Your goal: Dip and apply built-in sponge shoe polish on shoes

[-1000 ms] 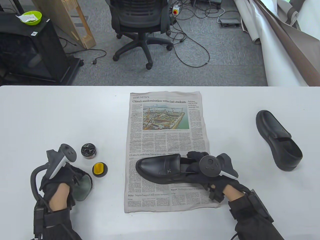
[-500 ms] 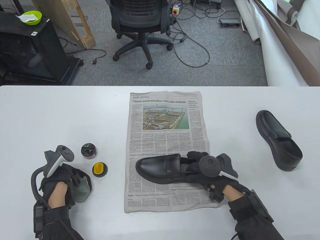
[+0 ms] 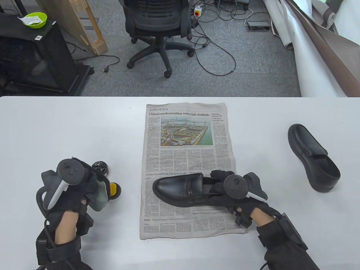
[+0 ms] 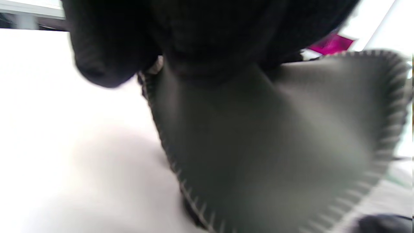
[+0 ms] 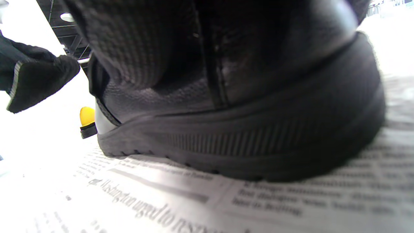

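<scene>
A white table (image 3: 70,126) stands on grey carpet (image 3: 253,76). The right hand (image 3: 225,191) grips a glossy black loafer (image 3: 180,189) on newspaper (image 3: 185,157). The left hand (image 3: 81,185) holds a grey stitched cloth (image 3: 99,194).

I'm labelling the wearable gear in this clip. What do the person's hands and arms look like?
Both hands wear black knitted gloves. The left hand and right hand each carry a tracker strapped on the back: a dark round head with small buttons and a white handle. Black sleeves cover the forearms, with black boxes strapped at the wrists. A thick black cable loops beside the left wrist; a thinner one trails from the right sleeve.
</scene>
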`<state>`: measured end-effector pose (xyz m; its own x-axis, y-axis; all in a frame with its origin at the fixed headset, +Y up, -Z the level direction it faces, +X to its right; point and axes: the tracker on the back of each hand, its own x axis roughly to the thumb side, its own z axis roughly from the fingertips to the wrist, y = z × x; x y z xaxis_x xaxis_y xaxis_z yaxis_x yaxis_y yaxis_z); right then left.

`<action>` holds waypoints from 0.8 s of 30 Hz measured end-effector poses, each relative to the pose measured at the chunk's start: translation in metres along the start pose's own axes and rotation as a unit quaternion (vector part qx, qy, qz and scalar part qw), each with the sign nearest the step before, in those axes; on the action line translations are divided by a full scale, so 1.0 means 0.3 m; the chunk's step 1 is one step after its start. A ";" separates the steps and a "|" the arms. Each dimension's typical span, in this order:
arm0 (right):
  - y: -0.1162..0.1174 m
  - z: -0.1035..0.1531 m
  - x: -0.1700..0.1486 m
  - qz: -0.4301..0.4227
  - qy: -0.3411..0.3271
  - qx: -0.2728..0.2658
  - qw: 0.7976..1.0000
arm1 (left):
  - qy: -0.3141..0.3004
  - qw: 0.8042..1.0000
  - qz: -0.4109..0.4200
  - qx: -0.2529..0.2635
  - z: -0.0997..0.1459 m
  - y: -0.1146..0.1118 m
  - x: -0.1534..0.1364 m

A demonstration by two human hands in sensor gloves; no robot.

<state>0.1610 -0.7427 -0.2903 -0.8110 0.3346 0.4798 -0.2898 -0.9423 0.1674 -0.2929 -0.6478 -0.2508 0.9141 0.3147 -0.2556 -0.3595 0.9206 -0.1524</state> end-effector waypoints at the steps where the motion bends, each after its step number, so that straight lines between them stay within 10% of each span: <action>1: 0.000 0.000 0.000 -0.001 0.000 0.000 1.000 | -0.017 1.000 0.002 0.002 0.008 -0.005 0.035; 13: 0.002 -0.002 -0.002 -0.003 0.003 0.001 1.000 | -0.204 0.976 -0.069 -0.032 0.046 -0.249 0.583; 24: 0.004 -0.003 -0.003 -0.004 0.002 0.000 1.000 | -0.255 0.953 -0.145 0.081 0.103 -0.468 0.742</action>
<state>0.1609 -0.7441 -0.2912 -0.8109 0.3425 0.4744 -0.2966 -0.9395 0.1713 -0.0332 -0.6997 -0.2569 0.9578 0.0743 0.2776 -0.0813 0.9966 0.0137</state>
